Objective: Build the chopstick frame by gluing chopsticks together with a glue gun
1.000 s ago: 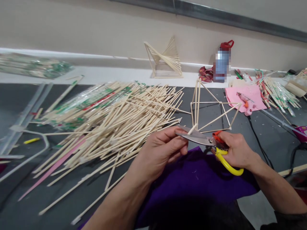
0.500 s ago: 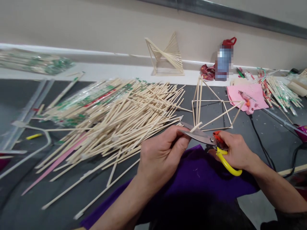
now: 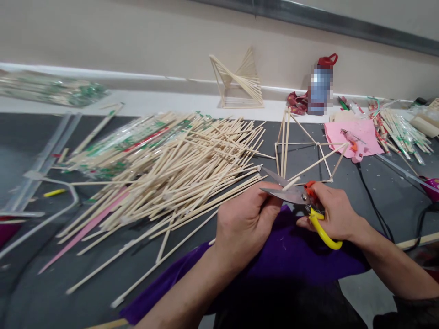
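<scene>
My left hand (image 3: 245, 217) is closed in a pinch around a thin wooden stick (image 3: 292, 182), whose pale end pokes out past the fingers. That end lies between the parted blades of a pair of scissors (image 3: 288, 196), close to the pivot. My right hand (image 3: 338, 212) grips the scissors by their handles, one yellow and one red. Purple cloth (image 3: 284, 256) spreads beneath both hands. Just beyond the blades stands an angular frame of joined sticks (image 3: 302, 144). To the left of my left hand lies a big heap of loose wooden sticks (image 3: 192, 169).
A twisted stick model (image 3: 240, 84) stands on the white ledge, near a bottle with a red cap (image 3: 320, 89). Pink paper (image 3: 372, 137) carries a glue gun (image 3: 355, 151), its black cord running down the grey table. Wrapped sticks (image 3: 130, 137) lie on the left.
My left hand has shifted right, bringing the stick deeper between the blades toward the pivot. The scissors stay nearly in place, blades still apart.
</scene>
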`<action>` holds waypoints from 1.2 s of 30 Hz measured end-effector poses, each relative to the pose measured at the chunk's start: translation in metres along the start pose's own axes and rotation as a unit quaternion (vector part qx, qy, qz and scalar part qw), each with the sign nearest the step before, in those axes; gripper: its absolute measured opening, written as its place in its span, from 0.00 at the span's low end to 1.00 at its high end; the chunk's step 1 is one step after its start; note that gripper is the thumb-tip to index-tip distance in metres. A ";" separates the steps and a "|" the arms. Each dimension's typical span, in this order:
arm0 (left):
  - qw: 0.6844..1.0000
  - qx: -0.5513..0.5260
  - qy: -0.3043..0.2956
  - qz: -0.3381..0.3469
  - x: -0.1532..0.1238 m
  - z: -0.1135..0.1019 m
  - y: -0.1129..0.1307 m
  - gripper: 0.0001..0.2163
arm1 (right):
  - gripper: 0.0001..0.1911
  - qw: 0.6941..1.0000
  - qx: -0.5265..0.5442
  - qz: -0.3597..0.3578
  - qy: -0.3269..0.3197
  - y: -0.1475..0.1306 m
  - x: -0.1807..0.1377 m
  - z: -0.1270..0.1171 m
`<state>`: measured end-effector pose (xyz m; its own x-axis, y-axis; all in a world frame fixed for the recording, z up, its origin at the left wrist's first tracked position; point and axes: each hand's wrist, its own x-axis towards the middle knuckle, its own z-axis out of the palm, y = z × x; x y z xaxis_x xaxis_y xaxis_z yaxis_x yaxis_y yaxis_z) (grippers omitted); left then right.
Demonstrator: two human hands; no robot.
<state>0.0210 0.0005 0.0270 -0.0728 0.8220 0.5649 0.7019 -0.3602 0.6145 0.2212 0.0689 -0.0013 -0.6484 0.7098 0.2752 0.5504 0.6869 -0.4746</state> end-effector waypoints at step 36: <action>0.920 -0.302 -0.107 -0.226 0.012 -0.007 0.003 0.04 | 0.12 0.998 -0.019 0.020 -0.055 -0.005 -0.001 -0.012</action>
<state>0.0174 0.0066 0.0394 -0.0736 0.9929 0.0936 0.1078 -0.0853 0.9905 0.2251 0.0670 0.0106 -0.6783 0.7166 0.1624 0.5951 0.6655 -0.4505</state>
